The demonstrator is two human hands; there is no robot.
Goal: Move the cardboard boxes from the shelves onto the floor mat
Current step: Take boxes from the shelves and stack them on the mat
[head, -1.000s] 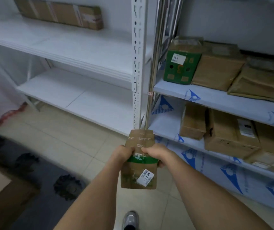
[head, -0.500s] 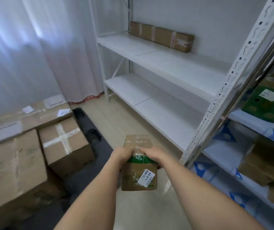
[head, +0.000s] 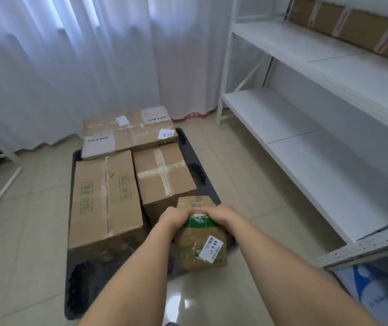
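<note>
Our left hand (head: 176, 216) and right hand (head: 219, 214) grip the small box (head: 200, 234); dropped short, it may miss the floor mat (head: 89, 285).

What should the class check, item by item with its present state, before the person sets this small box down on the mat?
1. Left hand grips the small box: ok.
2. Right hand grips it too: ok.
3. Box is above the dark mat: ok.
4. Bare mat left near the cross-taped box and the long box: ok, at the near end.
5. Box's underside intact: cannot tell.
6. Flat TP-LINK box lies clear of the drop spot: ok.
</note>
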